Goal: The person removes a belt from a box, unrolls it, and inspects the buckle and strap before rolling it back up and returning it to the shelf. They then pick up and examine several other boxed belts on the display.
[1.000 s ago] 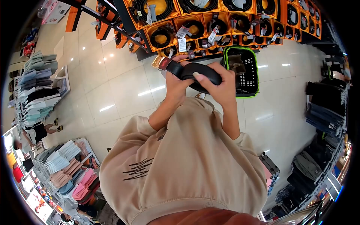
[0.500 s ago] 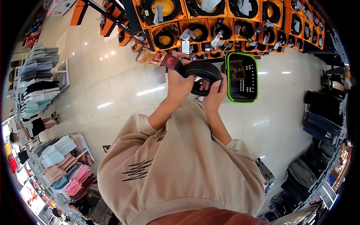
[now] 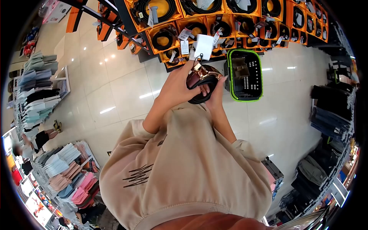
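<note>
Both hands have a firm hold on a coiled black belt: left hand around the buckle side, right hand on the other side with its thumb up along the coil. The belt's held up in front of the beige top, just off the near edge of the belt display, gold buckle uppermost. A white tag sticks up from it and blocks some of the orange boxes along that near edge. Just beside the right hand there's a green-rimmed black basket, near the same edge. Clothes racks either side, light shirts left, dark trousers right, plus another person over left. Both forearms reach forward and angle inward, wrists close together. Left fingers are mostly hidden behind the belt; fingertips show inside the loop but I can't tell whose. Tag's unreadable, the brown thing in the basket is hard to make out, and the display's cut off up top.
</note>
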A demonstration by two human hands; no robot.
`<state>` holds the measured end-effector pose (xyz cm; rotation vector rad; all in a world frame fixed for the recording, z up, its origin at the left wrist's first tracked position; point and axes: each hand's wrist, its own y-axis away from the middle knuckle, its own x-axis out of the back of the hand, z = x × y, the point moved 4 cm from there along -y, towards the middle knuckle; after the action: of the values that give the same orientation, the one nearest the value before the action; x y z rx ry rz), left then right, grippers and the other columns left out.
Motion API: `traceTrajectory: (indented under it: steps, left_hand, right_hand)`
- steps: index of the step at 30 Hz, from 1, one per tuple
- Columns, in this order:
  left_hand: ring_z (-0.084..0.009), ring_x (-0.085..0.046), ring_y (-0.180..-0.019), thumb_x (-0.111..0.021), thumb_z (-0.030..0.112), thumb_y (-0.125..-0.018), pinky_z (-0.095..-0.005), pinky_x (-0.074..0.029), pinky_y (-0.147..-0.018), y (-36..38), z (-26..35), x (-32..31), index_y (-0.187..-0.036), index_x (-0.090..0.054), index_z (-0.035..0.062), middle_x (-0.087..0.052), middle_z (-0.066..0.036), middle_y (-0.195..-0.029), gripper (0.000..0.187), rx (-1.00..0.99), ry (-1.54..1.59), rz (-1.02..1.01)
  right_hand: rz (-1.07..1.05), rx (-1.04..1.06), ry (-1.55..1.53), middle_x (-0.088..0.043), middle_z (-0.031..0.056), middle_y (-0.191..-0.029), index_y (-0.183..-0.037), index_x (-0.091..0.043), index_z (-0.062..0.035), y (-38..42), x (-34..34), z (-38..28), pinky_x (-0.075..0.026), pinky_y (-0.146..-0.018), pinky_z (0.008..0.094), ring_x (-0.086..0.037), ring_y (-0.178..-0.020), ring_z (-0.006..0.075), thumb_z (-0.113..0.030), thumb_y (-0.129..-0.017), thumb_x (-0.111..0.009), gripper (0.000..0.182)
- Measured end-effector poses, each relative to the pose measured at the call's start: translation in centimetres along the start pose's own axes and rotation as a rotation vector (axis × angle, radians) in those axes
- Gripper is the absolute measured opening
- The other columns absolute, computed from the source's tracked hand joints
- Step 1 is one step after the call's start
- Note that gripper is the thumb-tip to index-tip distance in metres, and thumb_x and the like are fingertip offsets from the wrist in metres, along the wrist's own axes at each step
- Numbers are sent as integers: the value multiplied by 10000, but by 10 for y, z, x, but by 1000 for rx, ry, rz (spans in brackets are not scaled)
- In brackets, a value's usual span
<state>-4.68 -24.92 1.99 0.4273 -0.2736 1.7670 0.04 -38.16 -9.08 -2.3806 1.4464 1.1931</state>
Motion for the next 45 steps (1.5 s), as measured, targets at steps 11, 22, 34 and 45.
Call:
traceTrajectory:
  steps: [11,22,34,45]
  left_hand:
    - [-189,-586,-820,-671,-4,-713,-279,-471,-752,3,2,-13,-1251,-406,9,-587,-112,-1008,599,41,128,-62]
    - [-156,-603,-873,-782,108,-557,-287,-476,-831,-2,-4,-9,-1101,-535,13,-591,-90,-1014,605,-103,230,104]
    - [-243,-600,-691,-766,125,-614,-313,-471,-644,-9,50,7,-1408,-346,163,-645,-87,-851,899,-69,-77,-134]
    - [-128,-626,-880,-677,-25,-607,-248,-498,-819,-15,46,59,-1172,-602,-4,-652,-62,-990,570,-207,340,539]
  right_hand:
    - [-168,254,173,-579,52,-1052,-1076,-551,-9,-11,2,-34,-458,-874,303,-570,-986,155,-744,-883,-352,785]
    - [-160,444,435,-486,132,-1271,-1243,-466,-13,10,-15,-61,-394,-967,352,-499,-1150,226,-540,-735,-729,778]
    - [-626,214,480,-464,132,-1358,-1457,-247,-14,14,-34,-94,-423,-987,344,-511,-1212,222,-106,-735,-793,910]
    - [-735,437,540,-431,123,-1411,-1403,-401,-30,-25,-78,-127,-361,-1044,352,-422,-1302,253,-137,-788,-661,676]
